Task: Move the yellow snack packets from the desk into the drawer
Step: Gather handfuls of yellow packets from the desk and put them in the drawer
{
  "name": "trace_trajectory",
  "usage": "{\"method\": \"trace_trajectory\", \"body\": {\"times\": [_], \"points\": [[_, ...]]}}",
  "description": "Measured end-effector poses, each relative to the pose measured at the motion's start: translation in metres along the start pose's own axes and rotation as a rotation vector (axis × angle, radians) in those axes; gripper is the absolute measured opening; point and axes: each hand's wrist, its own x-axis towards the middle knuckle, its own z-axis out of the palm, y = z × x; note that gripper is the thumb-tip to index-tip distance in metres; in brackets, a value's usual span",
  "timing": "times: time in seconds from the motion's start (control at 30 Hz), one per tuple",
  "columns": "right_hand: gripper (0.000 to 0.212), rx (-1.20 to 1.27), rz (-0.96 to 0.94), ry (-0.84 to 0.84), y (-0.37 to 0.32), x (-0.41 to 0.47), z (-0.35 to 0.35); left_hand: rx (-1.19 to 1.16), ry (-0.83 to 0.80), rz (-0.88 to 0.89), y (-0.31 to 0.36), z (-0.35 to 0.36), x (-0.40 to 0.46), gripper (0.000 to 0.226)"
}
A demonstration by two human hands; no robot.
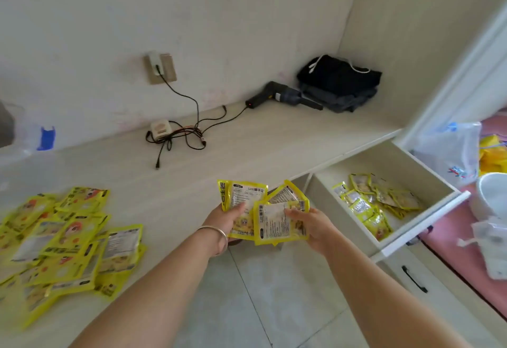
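Midway, with both hands holding yellow packets short of the open drawer.

My left hand (229, 217) and right hand (311, 227) each have fingers curled round a loose fan of packets (270, 216), held in the air just off the front edge of the desk (247, 142), above the floor. I judge the main risk is a slip: the packets overlap unevenly, so one could slide out and fall to the floor on the way across. The drawer (428, 210) is to my right, near the right hand, with a layer of packets already in it; a careless drop could catch its front rim. A large pile (65, 238) lies on the desk, well apart to the left of my hands.
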Motion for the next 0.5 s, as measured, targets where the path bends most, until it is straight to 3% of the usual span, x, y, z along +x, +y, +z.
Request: {"method": "trace_trajectory", "body": {"times": [0.13, 0.2, 0.23, 0.33, 0.37, 0.43, 0.5], "points": [[0.017, 0.081, 0.024, 0.13, -0.007, -0.002, -0.087, 0.074, -0.088, -0.032, -0.003, 0.088, 0.02, 0.004], [0.023, 0.105, 0.051, 0.232, -0.011, -0.002, -0.139, 0.1, -0.111, -0.081, -0.008, 0.141, 0.035, 0.012], [0.028, 0.109, 0.066, 0.276, -0.012, 0.002, -0.165, 0.1, -0.126, -0.083, -0.01, 0.164, 0.042, 0.021], [0.029, 0.156, 0.095, 0.347, -0.017, 0.004, -0.226, 0.164, -0.141, -0.119, -0.022, 0.223, 0.069, 0.076], [0.029, 0.178, 0.112, 0.373, -0.018, 0.006, -0.241, 0.166, -0.148, -0.122, -0.024, 0.239, 0.076, 0.076], [0.031, 0.22, 0.136, 0.427, -0.018, 0.014, -0.268, 0.173, -0.164, -0.145, -0.022, 0.27, 0.082, 0.042], [0.036, 0.264, 0.16, 0.475, -0.016, 0.024, -0.282, 0.225, -0.163, -0.168, -0.018, 0.291, 0.089, 0.031]]}}
